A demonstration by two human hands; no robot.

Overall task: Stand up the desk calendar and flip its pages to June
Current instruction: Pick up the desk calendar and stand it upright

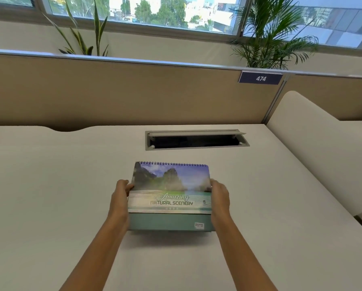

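The desk calendar is spiral-bound along its far edge and shows a cover with a mountain-and-water picture and the words "Amazing Natural Scenery". Its teal cardboard base sticks out below the cover at the near side. It is tilted a little, with its near edge lifted off the white desk. My left hand grips its left edge and my right hand grips its right edge. The fingers under the calendar are hidden.
A grey cable hatch with its lid open lies in the desk just beyond the calendar. A beige partition with a "474" sign closes off the back. A white side divider rises at the right. Plants stand behind the partition.
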